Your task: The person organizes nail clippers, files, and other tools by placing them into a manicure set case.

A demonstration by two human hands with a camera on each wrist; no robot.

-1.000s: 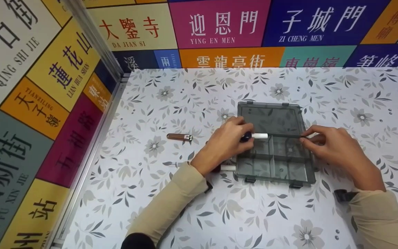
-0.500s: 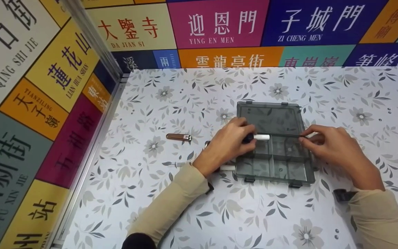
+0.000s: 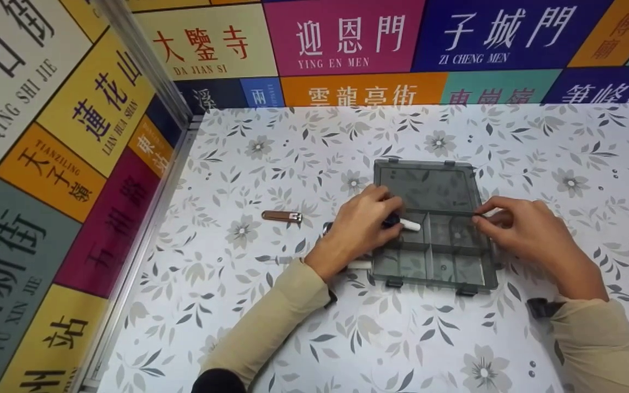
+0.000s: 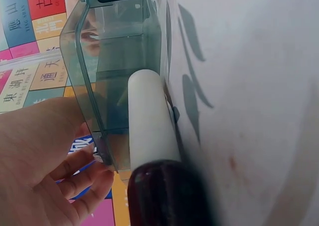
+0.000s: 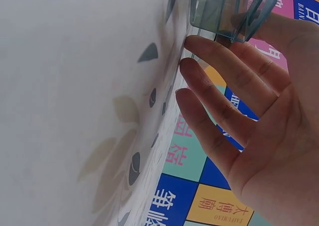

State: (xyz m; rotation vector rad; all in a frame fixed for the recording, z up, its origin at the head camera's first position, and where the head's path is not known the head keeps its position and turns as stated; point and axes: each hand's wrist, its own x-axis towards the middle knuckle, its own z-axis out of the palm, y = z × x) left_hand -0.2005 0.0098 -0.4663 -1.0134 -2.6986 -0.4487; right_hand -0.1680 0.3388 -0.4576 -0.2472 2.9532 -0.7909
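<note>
Head view shows us a counter (image 3: 314, 338) covered in white, printed with grey flowers and leaves, and meeting walls of multicoloured panels (image 3: 347, 38) lettered with place names, both at the back and along the left. Our open grey translucent box (image 3: 429, 282) lies on it, lid laid back toward the far wall. We see the left hand (image 3: 366, 218) with fingers clamped on a dark item with a white end (image 3: 411, 225), over the near-left compartments. The right hand (image 3: 533, 237) pinches the box's right edge, its other fingers spread apart. A brown nail clipper (image 3: 282, 216) rests farther left; beside the box lies a white cylinder (image 4: 152, 121), dark red at one end.
</note>
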